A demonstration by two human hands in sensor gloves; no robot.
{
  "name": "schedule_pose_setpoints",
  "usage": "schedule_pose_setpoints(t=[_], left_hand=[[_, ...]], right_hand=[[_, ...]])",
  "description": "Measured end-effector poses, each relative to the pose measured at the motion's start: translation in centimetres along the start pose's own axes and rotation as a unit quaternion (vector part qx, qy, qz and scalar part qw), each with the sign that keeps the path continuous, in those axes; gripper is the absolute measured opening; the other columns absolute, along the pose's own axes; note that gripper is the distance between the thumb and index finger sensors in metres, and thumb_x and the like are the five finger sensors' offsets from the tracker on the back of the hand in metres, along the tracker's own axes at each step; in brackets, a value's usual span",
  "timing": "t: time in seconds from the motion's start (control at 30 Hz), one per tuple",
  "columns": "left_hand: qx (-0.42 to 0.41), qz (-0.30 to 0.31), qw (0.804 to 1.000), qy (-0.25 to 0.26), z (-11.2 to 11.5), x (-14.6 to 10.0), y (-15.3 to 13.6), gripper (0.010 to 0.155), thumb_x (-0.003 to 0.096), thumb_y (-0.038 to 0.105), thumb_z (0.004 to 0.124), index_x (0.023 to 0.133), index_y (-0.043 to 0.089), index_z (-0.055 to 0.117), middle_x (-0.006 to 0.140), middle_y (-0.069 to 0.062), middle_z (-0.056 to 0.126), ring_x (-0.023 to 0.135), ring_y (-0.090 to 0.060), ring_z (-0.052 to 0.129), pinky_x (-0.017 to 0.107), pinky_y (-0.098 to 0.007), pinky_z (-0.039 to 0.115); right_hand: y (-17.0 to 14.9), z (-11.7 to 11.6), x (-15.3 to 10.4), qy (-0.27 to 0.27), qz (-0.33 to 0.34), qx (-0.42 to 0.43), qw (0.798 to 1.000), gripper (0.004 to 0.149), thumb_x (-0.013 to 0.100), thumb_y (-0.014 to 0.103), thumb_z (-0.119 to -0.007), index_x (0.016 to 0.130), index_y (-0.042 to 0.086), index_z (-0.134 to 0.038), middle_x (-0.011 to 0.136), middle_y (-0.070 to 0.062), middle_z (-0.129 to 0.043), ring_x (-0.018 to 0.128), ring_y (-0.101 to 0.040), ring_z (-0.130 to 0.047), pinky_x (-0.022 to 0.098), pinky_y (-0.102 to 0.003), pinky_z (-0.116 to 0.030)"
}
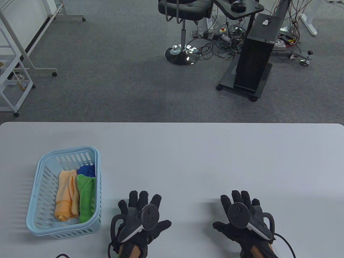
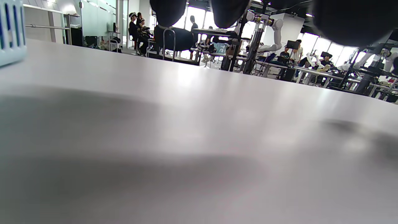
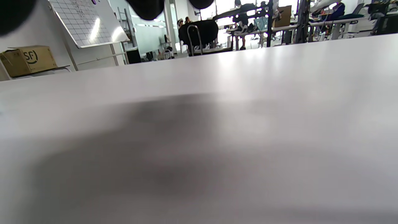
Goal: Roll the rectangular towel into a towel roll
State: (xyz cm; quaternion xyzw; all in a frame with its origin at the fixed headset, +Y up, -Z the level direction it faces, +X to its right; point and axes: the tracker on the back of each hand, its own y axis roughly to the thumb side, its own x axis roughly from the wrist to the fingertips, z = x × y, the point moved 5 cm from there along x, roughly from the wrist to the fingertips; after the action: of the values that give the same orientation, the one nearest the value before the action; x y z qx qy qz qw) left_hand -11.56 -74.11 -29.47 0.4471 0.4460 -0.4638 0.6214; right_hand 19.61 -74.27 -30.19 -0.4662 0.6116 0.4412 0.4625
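A light blue basket [image 1: 40, 172] stands on the white table [image 1: 188, 161] at the left. It holds an orange towel [image 1: 65, 194], a green towel [image 1: 86, 197] and a blue towel [image 1: 86, 170]. My left hand [image 1: 141, 212] lies flat on the table, fingers spread and empty, just right of the basket. My right hand [image 1: 242, 212] lies flat and empty further right. In the left wrist view only dark fingertips [image 2: 228, 11] at the top edge and a basket corner [image 2: 11, 31] show. In the right wrist view only fingertips [image 3: 146, 7] show over bare table.
Beyond the table's far edge lies grey carpet with an office chair [image 1: 184, 16], a black computer stand [image 1: 255, 59] with cables, and a white rack [image 1: 13, 67] at the left. A cable trails from my right wrist [image 1: 285, 242].
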Motion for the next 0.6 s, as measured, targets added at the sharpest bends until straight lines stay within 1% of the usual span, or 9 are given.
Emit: schedule_pose_setpoints(t=[0.37,0.5,0.53,0.6], left_hand=[[-0.008,0.004,1.000,0.005,0.0,0.0,0.2,0.094,0.0341,0.076,0.070,0.115,0.033,0.049,0.121,-0.020,0.048,0.110,-0.053,0.031,0.064,-0.081,0.028],[-0.007,0.006,1.000,0.015,-0.5,-0.1,0.5,0.093,0.0345,0.075,0.071,0.115,0.032,0.051,0.120,-0.020,0.050,0.109,-0.052,0.033,0.064,-0.080,0.028],[-0.007,0.006,1.000,0.021,-0.7,-0.2,0.5,0.090,0.0349,0.074,0.071,0.114,0.033,0.052,0.120,-0.020,0.051,0.109,-0.052,0.034,0.064,-0.080,0.029],[-0.014,0.004,0.999,0.036,-1.4,-0.4,0.6,0.089,0.0349,0.073,0.072,0.113,0.033,0.054,0.119,-0.020,0.053,0.109,-0.052,0.036,0.065,-0.080,0.030]], right_hand=[[0.1,0.0,0.0,0.001,0.004,0.002,1.000,0.098,0.025,0.068,-0.071,0.106,0.023,-0.039,0.108,-0.016,-0.023,0.100,-0.043,-0.019,0.066,-0.072,-0.019],[0.2,-0.1,0.1,-0.004,0.006,0.009,1.000,0.096,0.025,0.067,-0.071,0.106,0.023,-0.042,0.108,-0.016,-0.027,0.100,-0.043,-0.023,0.066,-0.071,-0.021],[0.2,-0.1,0.1,-0.004,0.006,0.009,1.000,0.096,0.025,0.067,-0.071,0.106,0.023,-0.042,0.108,-0.016,-0.027,0.100,-0.043,-0.023,0.066,-0.071,-0.021],[0.2,-0.2,0.1,-0.004,0.005,0.008,1.000,0.095,0.026,0.066,-0.071,0.105,0.022,-0.043,0.108,-0.016,-0.028,0.100,-0.043,-0.024,0.066,-0.071,-0.021]])
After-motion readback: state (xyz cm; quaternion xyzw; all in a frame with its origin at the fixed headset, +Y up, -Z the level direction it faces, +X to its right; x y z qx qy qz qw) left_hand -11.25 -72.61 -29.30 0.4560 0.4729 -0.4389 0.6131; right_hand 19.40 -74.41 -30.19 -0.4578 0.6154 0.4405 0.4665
